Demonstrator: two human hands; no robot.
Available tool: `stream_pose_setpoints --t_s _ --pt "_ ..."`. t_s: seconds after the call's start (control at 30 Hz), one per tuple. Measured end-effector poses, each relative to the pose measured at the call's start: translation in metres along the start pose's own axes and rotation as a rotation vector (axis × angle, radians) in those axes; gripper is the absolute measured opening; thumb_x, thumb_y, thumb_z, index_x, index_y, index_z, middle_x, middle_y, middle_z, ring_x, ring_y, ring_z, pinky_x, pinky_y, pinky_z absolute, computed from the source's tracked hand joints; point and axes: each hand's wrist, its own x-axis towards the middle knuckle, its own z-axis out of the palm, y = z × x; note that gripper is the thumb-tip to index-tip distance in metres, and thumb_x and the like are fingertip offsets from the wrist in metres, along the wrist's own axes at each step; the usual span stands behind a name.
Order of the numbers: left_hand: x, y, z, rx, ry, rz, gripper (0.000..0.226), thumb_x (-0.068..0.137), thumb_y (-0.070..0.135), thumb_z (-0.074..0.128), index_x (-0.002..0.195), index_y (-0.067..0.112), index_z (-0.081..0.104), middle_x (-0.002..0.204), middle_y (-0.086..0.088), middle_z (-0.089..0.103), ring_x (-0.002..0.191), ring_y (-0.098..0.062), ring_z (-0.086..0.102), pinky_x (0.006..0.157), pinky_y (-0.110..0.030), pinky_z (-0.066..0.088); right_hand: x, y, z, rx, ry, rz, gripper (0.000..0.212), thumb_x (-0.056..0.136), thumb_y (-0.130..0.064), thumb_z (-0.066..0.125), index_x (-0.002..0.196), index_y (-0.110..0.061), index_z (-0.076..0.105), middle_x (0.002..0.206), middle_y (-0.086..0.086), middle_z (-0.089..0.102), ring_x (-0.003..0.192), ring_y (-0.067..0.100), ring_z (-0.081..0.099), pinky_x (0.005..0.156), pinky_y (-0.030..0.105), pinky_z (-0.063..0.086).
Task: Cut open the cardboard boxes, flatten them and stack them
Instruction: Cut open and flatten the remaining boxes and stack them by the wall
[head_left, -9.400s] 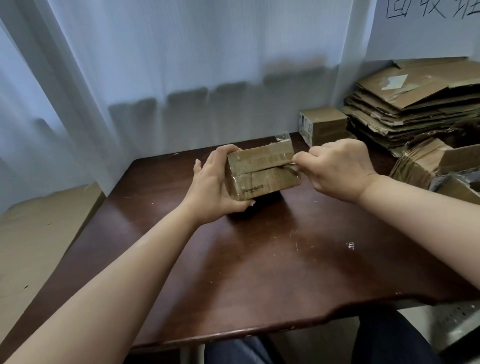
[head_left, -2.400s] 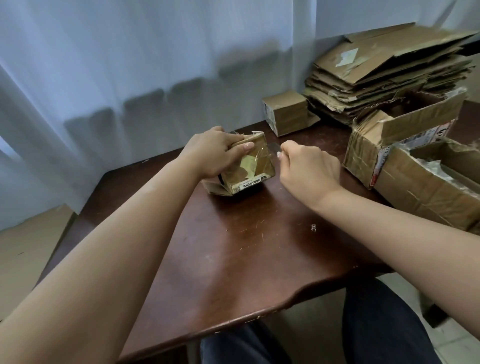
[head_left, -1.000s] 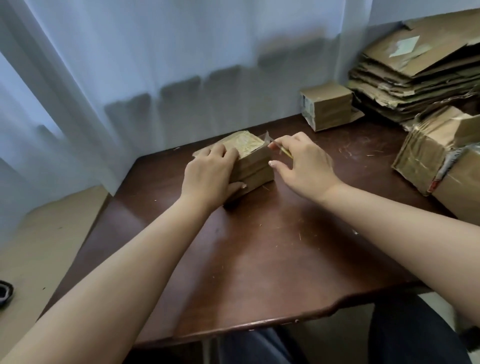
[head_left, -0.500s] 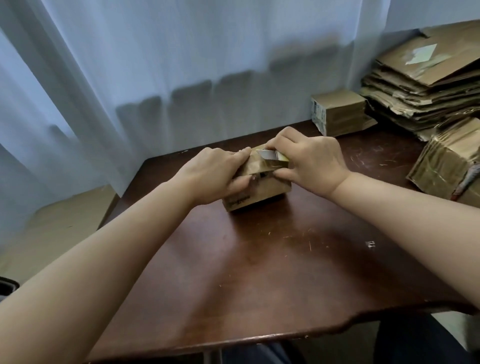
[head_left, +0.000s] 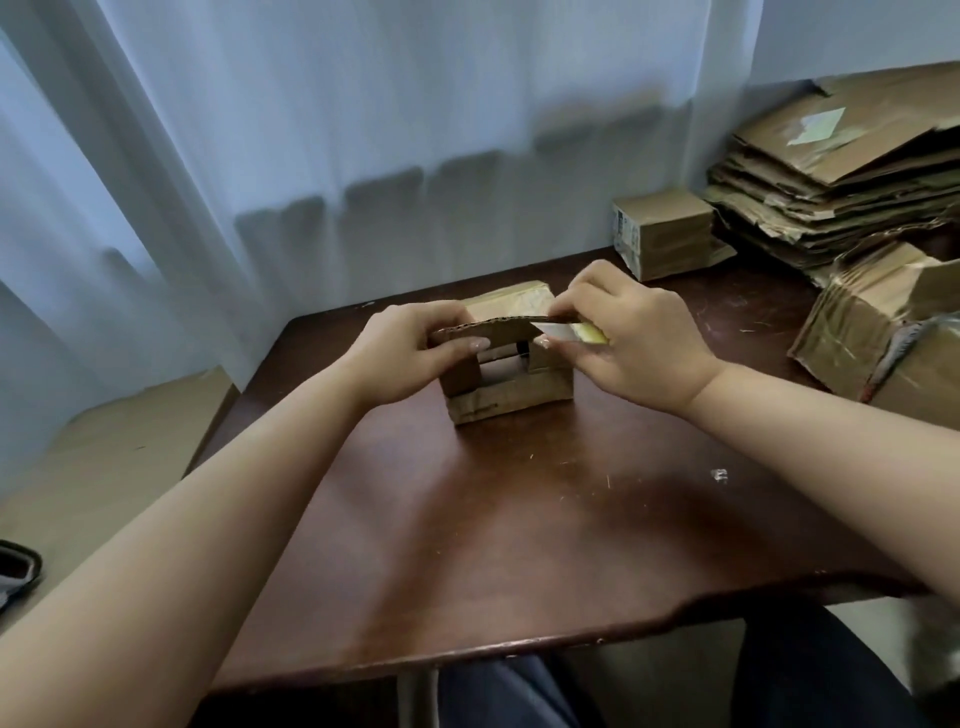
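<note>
Flap now lifted up since half second ago; small box (head_left: 511, 364) open on top, sits mid surface (head_left: 519, 519). Left hand (head_left: 415, 353) pinches flap. Right hand (head_left: 639, 343) grips small cutter (head_left: 569, 332), pinches flap too. Next likely flatten, add to pile (head_left: 841, 176).

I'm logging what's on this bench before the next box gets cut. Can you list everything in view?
small box being opened: 1, brown, table centre, one flap lifted
cutter: 1, silver blade, yellowish body, at the lifted flap
sealed small box: 1, brown, table's far edge
flattened cardboard stack: 1 pile, brown, far right
opened boxes: at least 2, brown, right edge
table: 1, dark brown
curtain: white, behind the table
dark object: 1, floor at left, unclear
left hand: grip on the lifted flap
right hand: grip on the cutter
</note>
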Motion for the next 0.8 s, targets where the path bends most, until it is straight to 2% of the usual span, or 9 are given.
stream_pose_setpoints --t_s 0.13,0.23,0.33,0.37,0.43,0.53,0.6,0.7,0.8 --pt "-0.002 -0.003 0.008 -0.132 0.047 -0.056 0.014 0.082 0.06 0.057 0.09 0.053 0.065 0.088 0.014 0.072 0.09 -0.011 0.066 0.09 -0.039 0.051 -0.009 -0.011 0.0 0.042 0.103 0.086 0.026 0.087 -0.023 0.046 0.107 -0.011 0.056 0.107 0.01 0.057 0.062 0.025 0.062 0.04 0.035 0.048" --pt "-0.005 -0.005 0.011 -0.174 0.064 -0.082 0.033 0.082 0.065 0.054 0.099 0.042 0.07 0.091 0.011 0.073 0.094 -0.012 0.066 0.094 -0.04 0.05 -0.016 -0.019 0.01 0.014 -0.085 -0.091 0.029 0.083 -0.018 0.046 0.104 -0.013 0.064 0.107 0.006 0.063 0.059 0.025 0.063 0.041 0.032 0.048" --pt "-0.007 -0.008 0.013 -0.215 0.064 -0.091 0.045 0.084 0.067 0.047 0.104 0.034 0.07 0.091 0.005 0.072 0.095 -0.017 0.065 0.093 -0.044 0.049 -0.019 -0.024 0.025 0.023 -0.423 -0.036 0.048 0.086 -0.016 0.05 0.133 -0.021 0.054 0.138 -0.005 0.053 0.097 0.026 0.066 0.069 0.038 0.056" --pt "-0.007 -0.008 0.013 -0.22 0.067 -0.098 0.046 0.085 0.067 0.046 0.103 0.033 0.071 0.09 0.003 0.072 0.094 -0.018 0.064 0.093 -0.044 0.049 -0.019 -0.026 0.03 0.016 -0.504 0.043 0.053 0.091 -0.018 0.048 0.143 -0.026 0.042 0.147 -0.011 0.042 0.112 0.023 0.06 0.081 0.037 0.053" --pt "-0.007 -0.008 0.014 -0.208 0.082 -0.113 0.043 0.088 0.063 0.046 0.104 0.032 0.071 0.089 0.006 0.071 0.093 -0.017 0.064 0.092 -0.04 0.049 -0.017 -0.03 0.037 0.039 -0.606 0.159 0.055 0.095 -0.022 0.045 0.147 -0.034 0.03 0.151 -0.016 0.032 0.123 0.023 0.051 0.092 0.036 0.046" --pt "-0.006 -0.005 0.014 -0.154 0.103 -0.116 0.031 0.096 0.051 0.048 0.106 0.032 0.07 0.088 0.014 0.068 0.092 -0.013 0.062 0.088 -0.034 0.047 -0.018 -0.035 0.035 0.146 -0.542 0.206 0.038 0.095 -0.024 0.048 0.132 -0.032 0.052 0.131 -0.011 0.054 0.117 0.023 0.054 0.089 0.035 0.046" --pt "-0.008 -0.01 0.013 -0.139 0.116 -0.142 0.023 0.098 0.048 0.048 0.1 0.037 0.068 0.081 0.021 0.064 0.087 -0.007 0.059 0.084 -0.03 0.044 -0.022 -0.037 0.028 0.104 -0.569 0.163 0.033 0.096 -0.03 0.048 0.127 -0.033 0.058 0.124 -0.012 0.058 0.115 0.021 0.056 0.088 0.035 0.048" --pt "-0.012 -0.013 0.011 -0.143 0.121 -0.167 0.02 0.098 0.048 0.048 0.084 0.046 0.062 0.068 0.028 0.06 0.074 0.0 0.054 0.076 -0.026 0.04 -0.036 -0.042 0.02 -0.062 -0.741 0.066 0.044 0.096 -0.037 0.041 0.14 -0.038 0.043 0.145 -0.015 0.044 0.123 0.019 0.053 0.09 0.033 0.048" --pt "-0.006 0.0 0.013 -0.117 0.116 -0.148 0.018 0.098 0.046 0.048 0.09 0.042 0.063 0.07 0.021 0.06 0.075 -0.003 0.055 0.074 -0.026 0.039 -0.042 -0.046 0.019 -0.132 -0.799 0.041 0.053 0.097 -0.039 0.036 0.149 -0.038 0.025 0.156 -0.016 0.024 0.126 0.019 0.051 0.09 0.033 0.048"
